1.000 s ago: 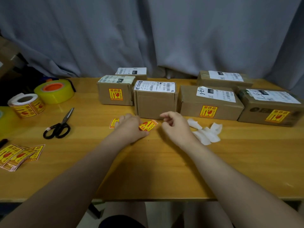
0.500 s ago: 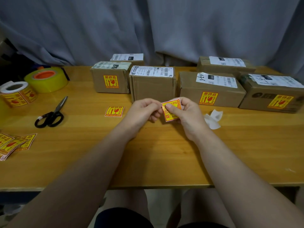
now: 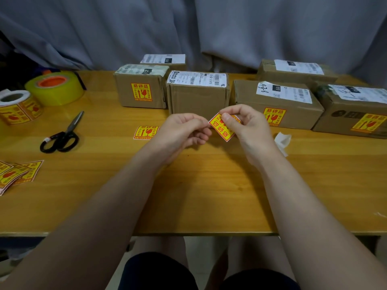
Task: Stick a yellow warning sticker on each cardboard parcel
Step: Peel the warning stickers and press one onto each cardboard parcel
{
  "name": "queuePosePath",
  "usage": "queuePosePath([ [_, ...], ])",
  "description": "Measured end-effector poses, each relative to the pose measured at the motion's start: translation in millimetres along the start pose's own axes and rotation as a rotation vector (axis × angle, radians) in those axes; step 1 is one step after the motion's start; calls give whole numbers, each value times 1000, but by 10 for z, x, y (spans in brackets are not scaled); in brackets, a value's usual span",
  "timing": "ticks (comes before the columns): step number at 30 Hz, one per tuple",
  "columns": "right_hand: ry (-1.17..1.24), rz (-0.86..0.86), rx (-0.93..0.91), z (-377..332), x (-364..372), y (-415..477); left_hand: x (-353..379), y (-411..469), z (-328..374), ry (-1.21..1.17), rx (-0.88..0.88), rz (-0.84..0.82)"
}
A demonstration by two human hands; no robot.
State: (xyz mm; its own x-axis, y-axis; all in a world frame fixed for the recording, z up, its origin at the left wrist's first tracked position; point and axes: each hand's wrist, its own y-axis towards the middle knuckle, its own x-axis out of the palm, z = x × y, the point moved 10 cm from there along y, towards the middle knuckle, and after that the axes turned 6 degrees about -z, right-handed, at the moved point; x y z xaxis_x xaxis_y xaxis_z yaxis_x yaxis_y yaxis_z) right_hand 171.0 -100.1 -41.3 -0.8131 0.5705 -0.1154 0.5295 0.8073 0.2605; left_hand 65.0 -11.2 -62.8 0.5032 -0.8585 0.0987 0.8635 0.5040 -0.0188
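Observation:
A yellow warning sticker (image 3: 222, 129) is held tilted above the table, just in front of the plain middle parcel (image 3: 196, 97). My right hand (image 3: 249, 130) pinches its upper edge; my left hand (image 3: 184, 132) grips its left corner. Three parcels show a sticker on the front: the left parcel (image 3: 141, 88), the right-middle parcel (image 3: 278, 101) and the far-right parcel (image 3: 354, 114). Two more parcels, one (image 3: 165, 60) at back left and one (image 3: 295, 70) at back right, stand behind. A loose sticker (image 3: 146, 132) lies flat on the table left of my hands.
Black scissors (image 3: 62, 135) lie at left. A sticker roll (image 3: 16, 107) and a yellow tape roll (image 3: 55, 87) stand at far left. Cut stickers (image 3: 18, 174) are piled near the left edge. White backing scraps (image 3: 282, 141) lie right of my hands. A grey curtain hangs behind.
Both hands lifted one sticker off the table and now hold it between them in front of the middle parcel. The other loose sticker stayed on the table.

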Motion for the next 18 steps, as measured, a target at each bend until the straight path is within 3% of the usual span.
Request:
queuePosePath([
  [7,-63,-133,1,-17,80,-52,-24,-45,-34,56,-50,-20],
  [18,-53,-167,6,-34,135,-79,16,-120,-18,110,-60,-57],
])
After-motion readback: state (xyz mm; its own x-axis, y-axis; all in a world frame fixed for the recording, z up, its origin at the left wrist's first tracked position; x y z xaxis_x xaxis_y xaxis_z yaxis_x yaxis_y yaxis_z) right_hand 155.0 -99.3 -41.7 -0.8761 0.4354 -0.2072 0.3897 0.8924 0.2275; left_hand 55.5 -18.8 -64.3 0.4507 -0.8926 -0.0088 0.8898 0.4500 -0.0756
